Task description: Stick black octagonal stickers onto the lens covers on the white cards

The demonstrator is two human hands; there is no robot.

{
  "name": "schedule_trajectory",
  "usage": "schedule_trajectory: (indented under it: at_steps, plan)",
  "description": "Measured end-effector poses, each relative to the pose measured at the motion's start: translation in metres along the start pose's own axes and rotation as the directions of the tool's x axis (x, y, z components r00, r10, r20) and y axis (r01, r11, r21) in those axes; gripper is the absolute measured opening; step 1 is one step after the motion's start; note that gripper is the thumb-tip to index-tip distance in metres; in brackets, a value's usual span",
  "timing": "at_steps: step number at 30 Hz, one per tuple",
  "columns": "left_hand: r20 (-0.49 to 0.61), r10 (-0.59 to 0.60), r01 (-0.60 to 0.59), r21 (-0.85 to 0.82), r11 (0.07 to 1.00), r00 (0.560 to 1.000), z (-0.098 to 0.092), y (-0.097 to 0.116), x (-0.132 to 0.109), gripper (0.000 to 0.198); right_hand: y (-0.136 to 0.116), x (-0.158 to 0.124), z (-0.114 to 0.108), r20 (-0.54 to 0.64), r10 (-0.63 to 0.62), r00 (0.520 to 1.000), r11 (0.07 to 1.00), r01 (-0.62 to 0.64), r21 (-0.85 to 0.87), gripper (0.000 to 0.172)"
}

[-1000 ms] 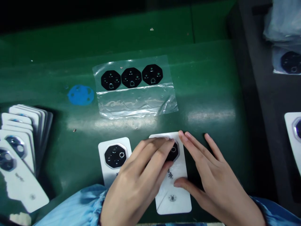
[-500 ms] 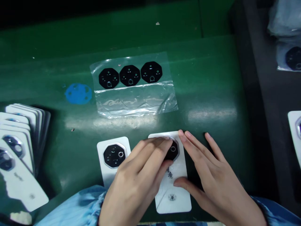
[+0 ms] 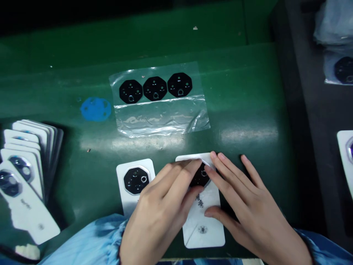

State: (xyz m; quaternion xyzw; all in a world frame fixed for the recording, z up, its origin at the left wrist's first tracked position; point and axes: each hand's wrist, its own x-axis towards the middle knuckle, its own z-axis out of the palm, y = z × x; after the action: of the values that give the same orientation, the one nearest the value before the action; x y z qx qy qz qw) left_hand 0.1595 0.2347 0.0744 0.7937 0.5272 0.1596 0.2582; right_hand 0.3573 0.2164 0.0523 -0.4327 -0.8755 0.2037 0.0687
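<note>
A white phone-shaped card [image 3: 202,230] lies on the green bench under both hands, and a black octagonal camera lens piece [image 3: 200,176] sits at its top. My left hand [image 3: 160,209] lies over the piece, with its fingertips on the piece and the card's top edge. Beside the piece, my right hand [image 3: 248,206] has its fingers against the octagon's right side and its thumb on the card. Part of the octagon is hidden by my fingers. To the left, a second white card [image 3: 124,198] carries a silver-rimmed black octagon [image 3: 136,180].
A clear plastic sheet [image 3: 160,114] holds three black octagons on the green bench [image 3: 242,92], near a blue patch [image 3: 95,109]. A fanned stack of white cards [image 3: 22,173] lies at left. At right, a dark surface [image 3: 303,110] holds another card [image 3: 344,154] and a plastic bag [image 3: 333,25].
My right fingers have moved in from the card's top edge to the octagon's right side. My left fingers have shifted slightly. The whole view has drifted a little.
</note>
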Motion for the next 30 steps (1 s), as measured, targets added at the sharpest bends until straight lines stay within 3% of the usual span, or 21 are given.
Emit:
schedule_trajectory:
  at_steps: [7,12,16,21,24,30]
  plan:
    - [-0.004,-0.004,0.004,-0.051,0.999,1.0,0.006,-0.003,-0.004,0.046,-0.003,0.001,-0.002,-0.024,-0.01,1.0,1.0,0.01,0.011,0.041]
    - [-0.02,0.044,-0.046,-0.101,0.994,0.999,0.006,-0.006,-0.011,0.048,-0.012,0.008,-0.003,-0.118,-0.008,0.993,0.998,0.001,-0.06,0.035]
    - [-0.084,0.036,-0.033,0.032,0.999,0.996,0.001,-0.005,-0.032,0.043,-0.019,0.014,-0.006,-0.108,-0.085,0.991,0.99,0.071,-0.125,0.032]
    - [-0.001,0.157,-0.155,0.168,0.974,0.988,0.01,-0.009,-0.061,0.037,-0.022,0.02,-0.007,-0.076,-0.237,0.969,0.97,0.231,-0.078,0.037]
    - [0.006,0.207,-0.203,0.222,0.954,0.978,0.018,-0.011,-0.067,0.037,-0.022,0.023,-0.007,-0.066,-0.231,0.971,0.97,0.224,-0.092,0.038]
    - [-0.059,0.208,-0.186,0.257,0.948,0.976,0.021,-0.012,-0.066,0.037,-0.025,0.023,-0.001,-0.043,-0.209,0.977,0.97,0.202,-0.139,0.039]
